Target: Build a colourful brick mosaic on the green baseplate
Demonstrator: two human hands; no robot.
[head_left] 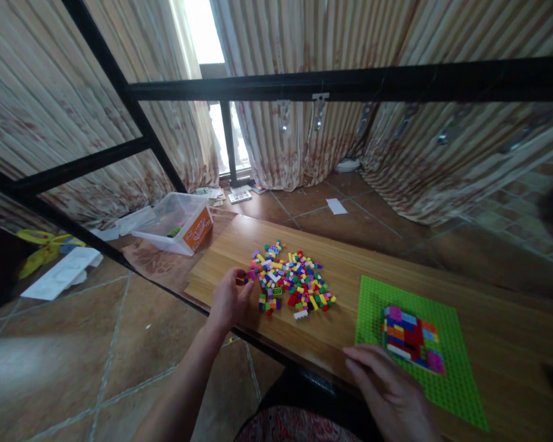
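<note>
A loose pile of small coloured toy bricks (pixel 299 276) lies on the wooden tabletop. At the pile's left edge is my left hand (pixel 230 298), thumb and fingers curled in a pinch around a small dark or purple brick, partly hidden by the fingertips. My right hand (pixel 389 393) hovers by the near left side of a green baseplate (pixel 447 393), its fingers stretched out and holding nothing that shows. On the baseplate sits a low, multicoloured block of joined bricks (pixel 412 334), with red in the middle and pink at two corners.
A clear plastic bin (pixel 166 224) with an orange label stands beyond the table's left end. A black metal rail (pixel 350 86) with hanging clips crosses above the far side. White packaging (pixel 62 273) lies on the tiled floor at left; striped curtains (pixel 281 49) hang behind.
</note>
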